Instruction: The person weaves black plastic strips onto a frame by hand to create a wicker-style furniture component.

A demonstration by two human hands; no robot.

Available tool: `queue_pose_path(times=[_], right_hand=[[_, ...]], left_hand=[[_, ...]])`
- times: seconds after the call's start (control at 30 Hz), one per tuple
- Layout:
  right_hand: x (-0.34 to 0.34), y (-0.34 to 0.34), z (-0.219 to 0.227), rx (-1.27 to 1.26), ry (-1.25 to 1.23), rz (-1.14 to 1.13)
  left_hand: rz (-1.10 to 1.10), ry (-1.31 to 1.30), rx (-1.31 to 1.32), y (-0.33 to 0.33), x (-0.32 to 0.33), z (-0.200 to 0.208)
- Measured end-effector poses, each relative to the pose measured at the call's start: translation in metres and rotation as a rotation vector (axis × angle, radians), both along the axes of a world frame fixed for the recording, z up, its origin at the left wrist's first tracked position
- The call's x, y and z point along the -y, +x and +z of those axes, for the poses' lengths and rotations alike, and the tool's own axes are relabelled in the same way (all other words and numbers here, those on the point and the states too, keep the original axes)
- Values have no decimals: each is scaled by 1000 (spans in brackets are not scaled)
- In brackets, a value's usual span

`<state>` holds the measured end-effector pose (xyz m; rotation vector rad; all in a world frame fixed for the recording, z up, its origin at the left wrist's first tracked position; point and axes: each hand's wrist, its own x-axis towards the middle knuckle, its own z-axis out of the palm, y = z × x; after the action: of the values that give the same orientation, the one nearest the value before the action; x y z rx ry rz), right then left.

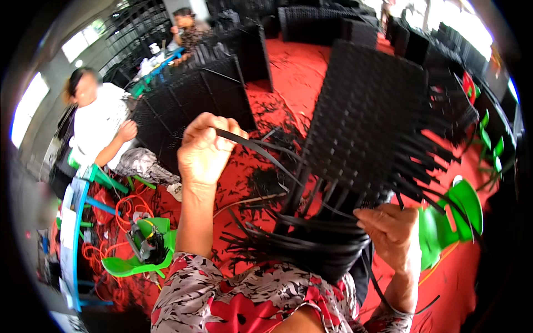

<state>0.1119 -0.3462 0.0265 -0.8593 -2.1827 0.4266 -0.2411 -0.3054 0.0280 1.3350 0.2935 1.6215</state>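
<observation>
My left hand point(208, 147) is raised, its fingers pinched on the end of a flat black weaving strip point(244, 141). From there the strip slopes down toward the lower edge of a black woven panel point(361, 111), which stands tilted before me with loose strip ends fringing its right side. Close under the panel, my right hand point(388, 230) is closed, thumb against forefinger, around a thin black strip near its lower edge. Whether both hands hold the same strip, I cannot tell. A bundle of black strips point(316, 244) lies across my lap.
A green stool point(452, 222) stands at my right. On a green chair point(116, 267) at my left rests a dark power tool point(149, 244), with orange hose point(125, 213) around it. A person in white point(100, 125) sits beside another dark panel point(191, 105). Black scraps litter the red floor point(294, 61).
</observation>
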Motion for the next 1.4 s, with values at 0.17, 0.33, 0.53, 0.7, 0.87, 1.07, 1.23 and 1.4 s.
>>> queue_pose_path(times=[0.17, 0.33, 0.53, 0.7, 0.87, 1.07, 1.23, 1.4], right_hand=[[-13, -34, 19, 19, 189, 231], [-4, -63, 28, -163, -120, 410], [19, -51, 58, -37, -4, 231], [27, 11, 51, 190, 75, 16], [84, 4, 71, 244, 426, -390], [77, -23, 24, 93, 199, -166], [78, -18, 9, -275, -98, -313], [51, 0, -10, -102, 21, -512]], left_hand=[[101, 196, -17, 11, 19, 26], [422, 430, -25, 22, 31, 29], [265, 317, 32, 54, 35, 35], [-106, -46, -33, 93, 64, -3], [75, 271, -347, 138, 69, -13], [-22, 199, -294, 157, 79, -8], [98, 344, -535, 145, 50, -25], [621, 702, -1044, 143, 10, -47]])
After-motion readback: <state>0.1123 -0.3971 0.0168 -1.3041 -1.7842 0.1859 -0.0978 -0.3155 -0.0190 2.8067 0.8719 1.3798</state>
